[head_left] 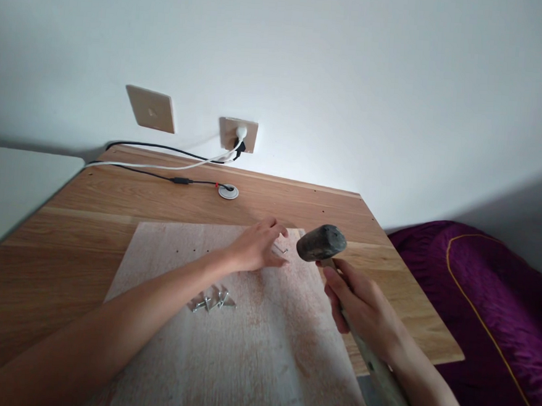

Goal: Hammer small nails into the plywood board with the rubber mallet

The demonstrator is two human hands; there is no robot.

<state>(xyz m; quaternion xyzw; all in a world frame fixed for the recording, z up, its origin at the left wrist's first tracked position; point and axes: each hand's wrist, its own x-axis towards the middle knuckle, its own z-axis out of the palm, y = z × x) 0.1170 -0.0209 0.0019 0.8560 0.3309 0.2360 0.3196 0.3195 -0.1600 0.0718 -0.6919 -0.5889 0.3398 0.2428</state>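
Note:
My left hand reaches across a pale plywood board and pinches a small nail near the board's far right corner. My right hand grips the wooden handle of a hammer. The hammer's dark head hovers just right of the nail, close to my left fingertips. A small pile of loose nails lies on the board under my left forearm. A row of tiny dark dots, nail heads or holes, runs along the board left of my hand.
The board lies on a wooden desk against a white wall. Black and white cables run along the desk's back edge to a wall socket. A white grommet sits behind the board. A purple cushion lies at the right.

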